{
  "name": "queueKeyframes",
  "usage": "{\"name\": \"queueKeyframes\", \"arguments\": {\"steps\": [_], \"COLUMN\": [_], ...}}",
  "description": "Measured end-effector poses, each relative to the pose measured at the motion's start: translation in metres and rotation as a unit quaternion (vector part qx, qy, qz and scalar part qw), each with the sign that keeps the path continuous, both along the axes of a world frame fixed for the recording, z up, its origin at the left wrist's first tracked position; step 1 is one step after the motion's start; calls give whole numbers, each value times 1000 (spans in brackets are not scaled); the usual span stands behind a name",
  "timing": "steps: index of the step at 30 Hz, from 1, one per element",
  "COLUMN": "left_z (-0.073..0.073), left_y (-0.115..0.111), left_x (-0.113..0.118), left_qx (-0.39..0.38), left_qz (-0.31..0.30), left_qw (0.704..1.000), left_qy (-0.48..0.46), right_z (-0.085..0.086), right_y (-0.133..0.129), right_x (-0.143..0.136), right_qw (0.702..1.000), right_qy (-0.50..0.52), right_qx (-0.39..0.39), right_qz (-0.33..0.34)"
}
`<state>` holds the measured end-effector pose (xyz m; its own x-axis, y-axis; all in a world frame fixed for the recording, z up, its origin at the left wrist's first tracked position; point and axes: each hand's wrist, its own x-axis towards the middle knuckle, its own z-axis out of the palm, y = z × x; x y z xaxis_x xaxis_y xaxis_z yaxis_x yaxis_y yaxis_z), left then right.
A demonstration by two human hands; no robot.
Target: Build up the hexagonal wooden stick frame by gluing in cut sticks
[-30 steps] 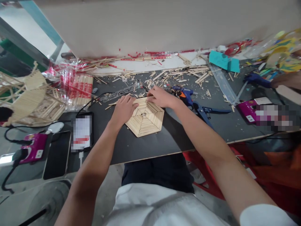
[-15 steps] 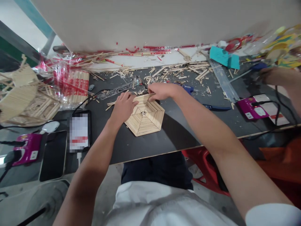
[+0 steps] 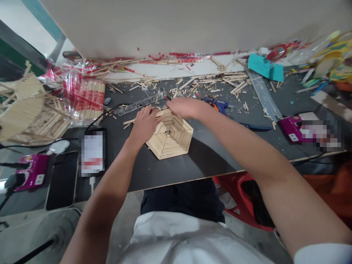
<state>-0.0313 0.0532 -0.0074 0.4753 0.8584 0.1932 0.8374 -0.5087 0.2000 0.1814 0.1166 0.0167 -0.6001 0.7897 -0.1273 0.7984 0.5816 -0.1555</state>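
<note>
A hexagonal panel of thin wooden sticks (image 3: 176, 143), set in rings around a small central hole, lies flat on the dark tabletop. My left hand (image 3: 146, 123) grips its upper left side, fingers bent over the sticks. Loose stick ends (image 3: 128, 123) poke out to the left of that hand. At the panel's far edge, my right hand (image 3: 184, 107) has its fingers pinched together; what is between the fingertips is hidden. Just behind my right wrist lies a blue glue gun (image 3: 220, 104).
Stick offcuts (image 3: 214, 82) litter the back of the table. On the left are wrapped stick bundles (image 3: 89, 97), stick-built pieces (image 3: 22, 113), two phones (image 3: 62, 181) and a purple power socket (image 3: 34, 172). A dark blue tool (image 3: 255, 127) and another purple socket (image 3: 293, 128) are on the right.
My right hand has shifted slightly left along the panel's far edge. My left hand stays put. Another person's hand at the far right has left the view.
</note>
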Motion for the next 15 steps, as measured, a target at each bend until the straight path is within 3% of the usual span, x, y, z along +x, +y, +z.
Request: {"name": "queueKeyframes", "arguments": {"steps": [5,8,11,15], "left_z": [1,2,3,-2], "left_y": [0,0,-1,-1], "left_x": [0,-1,-1,1], "left_qx": [-8,10,26,29], "left_qz": [6,-2,-4,45], "left_qw": [1000,1000,1000,999], "left_qy": [-23,-23,-13,-1], "right_z": [22,32,28,7], "right_y": [-19,-38,-63,-88], "right_x": [-7,-7,-4,-5], "right_qw": [999,997,981,972], "right_qy": [-24,24,128,200], "right_qx": [24,72,144,124], "right_qz": [31,17,-28,-18]}}
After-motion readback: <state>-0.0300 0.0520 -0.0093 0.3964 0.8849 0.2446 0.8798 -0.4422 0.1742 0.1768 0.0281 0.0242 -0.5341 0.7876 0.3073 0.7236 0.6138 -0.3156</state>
